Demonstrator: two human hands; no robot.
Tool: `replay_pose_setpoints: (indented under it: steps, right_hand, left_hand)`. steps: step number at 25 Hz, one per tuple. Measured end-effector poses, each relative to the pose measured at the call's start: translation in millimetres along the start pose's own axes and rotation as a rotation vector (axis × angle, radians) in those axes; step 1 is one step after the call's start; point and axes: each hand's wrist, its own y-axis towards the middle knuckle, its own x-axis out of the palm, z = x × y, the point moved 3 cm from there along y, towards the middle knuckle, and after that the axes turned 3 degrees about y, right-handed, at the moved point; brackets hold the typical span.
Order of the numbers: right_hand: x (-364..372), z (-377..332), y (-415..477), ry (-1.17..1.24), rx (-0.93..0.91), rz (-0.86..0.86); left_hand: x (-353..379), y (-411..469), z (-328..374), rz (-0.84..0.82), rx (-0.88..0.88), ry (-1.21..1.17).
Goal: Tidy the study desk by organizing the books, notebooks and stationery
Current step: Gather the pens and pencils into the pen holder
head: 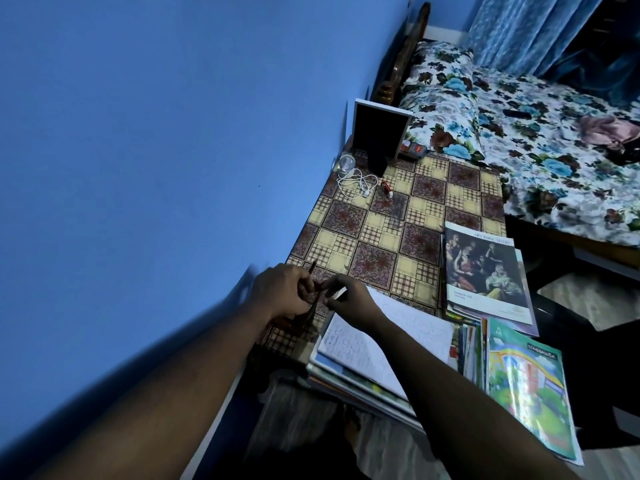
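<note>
My left hand (282, 289) is closed around a bunch of pens or pencils (70, 268) near the desk's (381, 244) left edge, with one dark tip sticking up past the knuckles. My right hand (349, 299) meets it from the right, its fingertips pinching one of the same pens. Under my right wrist lies a stack of notebooks (363, 355) with a white scribbled page on top. A dark art textbook (485, 271) tops another pile to the right. A green notebook (530, 389) with a rainbow cover overhangs the desk's near right edge.
A dark picture frame (379, 136) stands at the desk's far end beside a small white device (103, 165) and a coiled white cable (356, 183). A small red and white item (387, 189) lies nearby. A bed with a floral sheet (540, 143) borders the desk's right side.
</note>
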Motion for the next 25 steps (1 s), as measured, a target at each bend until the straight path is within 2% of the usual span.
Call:
replay_pose_setpoints:
  steps: [7,11,15,17,20,25]
  right_hand:
    - [-39.7,14.8,13.5,-0.012,0.069,0.086]
    - [-72.8,36.7,28.8,-0.014,0.115,0.172]
    - [-106.2,72.2,49.2,0.001,0.177,0.222]
    - [-122.0,89.1,62.1,-0.024,0.194,0.224]
    - [-143.4,116.3,86.9,-0.078,0.227,0.194]
    - [-160.4,154.8,128.3,-0.282,0.270,0.101]
  left_hand:
    - [-9.1,49.3,37.6,0.193,0.098,-0.081]
    - [-4.9,86.6,73.4,0.389,0.346,-0.027]
    - [3.2,134.5,102.5,0.397,0.461,0.078]
    - [14.9,160.5,112.6,0.334,0.446,0.100]
    - [43.5,200.1,120.3,0.131,0.281,0.173]
    - [88.7,235.7,114.8,-0.114,0.058,0.313]
